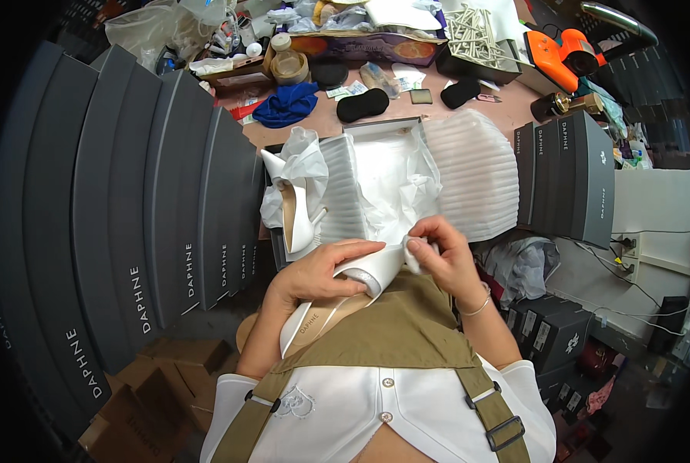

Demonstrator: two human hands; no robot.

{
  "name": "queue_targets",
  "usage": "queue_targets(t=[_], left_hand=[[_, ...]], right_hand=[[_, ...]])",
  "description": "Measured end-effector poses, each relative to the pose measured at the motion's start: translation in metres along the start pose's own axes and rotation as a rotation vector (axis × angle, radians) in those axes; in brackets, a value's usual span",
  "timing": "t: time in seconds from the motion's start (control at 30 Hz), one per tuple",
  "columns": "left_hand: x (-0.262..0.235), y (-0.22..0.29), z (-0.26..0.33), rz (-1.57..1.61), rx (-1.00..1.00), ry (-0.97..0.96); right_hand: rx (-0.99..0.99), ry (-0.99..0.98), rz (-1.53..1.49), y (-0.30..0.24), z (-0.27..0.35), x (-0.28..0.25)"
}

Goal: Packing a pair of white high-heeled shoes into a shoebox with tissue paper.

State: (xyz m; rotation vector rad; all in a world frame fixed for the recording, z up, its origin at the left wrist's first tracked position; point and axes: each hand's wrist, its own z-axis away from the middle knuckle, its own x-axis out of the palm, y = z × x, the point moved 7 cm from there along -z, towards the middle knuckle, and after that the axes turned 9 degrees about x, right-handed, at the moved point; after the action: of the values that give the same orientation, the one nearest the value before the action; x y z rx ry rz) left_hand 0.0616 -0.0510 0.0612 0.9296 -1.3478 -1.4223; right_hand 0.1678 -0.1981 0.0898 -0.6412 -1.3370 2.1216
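A white pointed shoe lies tilted over my lap, its heel end toward me and its beige insole showing. My left hand is closed around its side, thumb near the opening. At the toe, my right hand pinches a small white wad, cloth or tissue, close against the shoe. A second white high-heeled shoe rests ahead of my left hand, with crumpled white paper beside it. In front sits an open grey box lined with white tissue paper.
Ribbed white foam sheets lie right of the open box. Tall stacks of dark grey shoeboxes stand at left, more boxes at right. Behind are a blue cloth, black pads, a tray of white sticks and an orange tool.
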Motion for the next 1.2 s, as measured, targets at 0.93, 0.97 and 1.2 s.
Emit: queue_targets(t=[0.93,0.97,1.2], left_hand=[[-0.039,-0.012,0.002,0.022,-0.055,0.283],[-0.042,-0.015,0.005,0.076,-0.051,0.302],[-0.068,-0.006,0.002,0.686,0.180,0.339]], right_hand=[[0.211,-0.221,-0.725,0.005,-0.131,0.003],[0.204,-0.264,-0.767,0.001,-0.144,0.008],[0.184,-0.367,-0.496,-0.024,-0.183,0.041]])
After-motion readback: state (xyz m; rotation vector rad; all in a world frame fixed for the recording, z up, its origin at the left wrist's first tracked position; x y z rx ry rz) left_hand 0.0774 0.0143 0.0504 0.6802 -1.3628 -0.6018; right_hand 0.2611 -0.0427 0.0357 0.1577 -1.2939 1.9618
